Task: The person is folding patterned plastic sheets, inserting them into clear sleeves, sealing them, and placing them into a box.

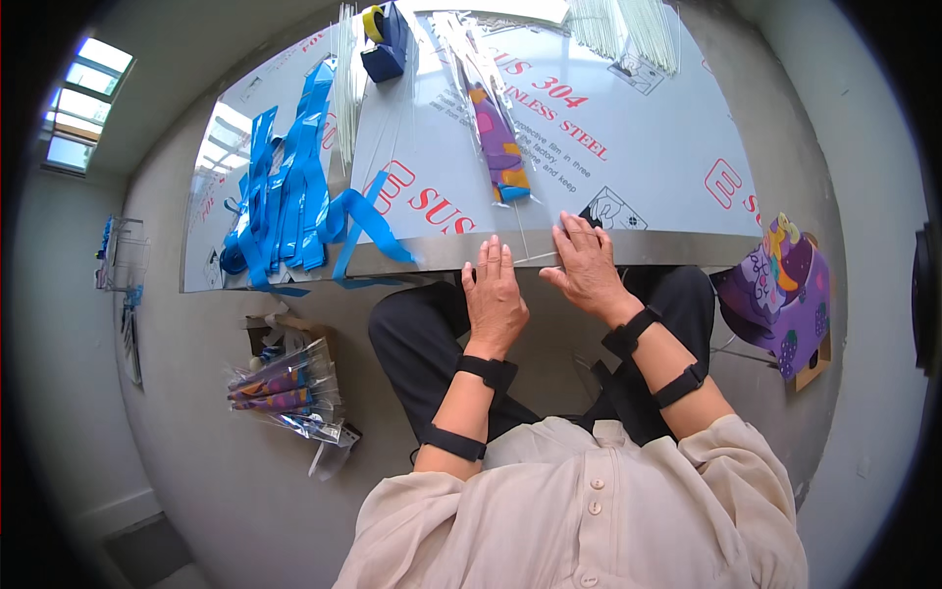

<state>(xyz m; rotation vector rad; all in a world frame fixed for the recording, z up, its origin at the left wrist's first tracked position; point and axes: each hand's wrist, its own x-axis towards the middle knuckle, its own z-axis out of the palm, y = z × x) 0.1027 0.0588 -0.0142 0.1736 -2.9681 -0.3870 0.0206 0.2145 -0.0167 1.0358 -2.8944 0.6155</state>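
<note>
At the table's front edge, my left hand (496,299) lies with its fingers stretched forward. My right hand (589,270) rests a little to its right, thumb apart from straight fingers. Between them runs a thin white stick (537,257), its ends near or under my fingers; how far it reaches beneath them is hidden. Another thin pale strand (521,218) points from the stick toward a clear-wrapped purple, orange and blue patterned piece (500,147), long and narrow, just beyond my hands.
Blue shiny ribbon strips (289,196) lie at the table's left, some hanging over its edge. Behind are a blue tape dispenser (385,49) and bundled white sticks (628,34). Wrapped patterned pieces (280,391) sit in a low box on the left; purple printed sheets (785,299) stand right.
</note>
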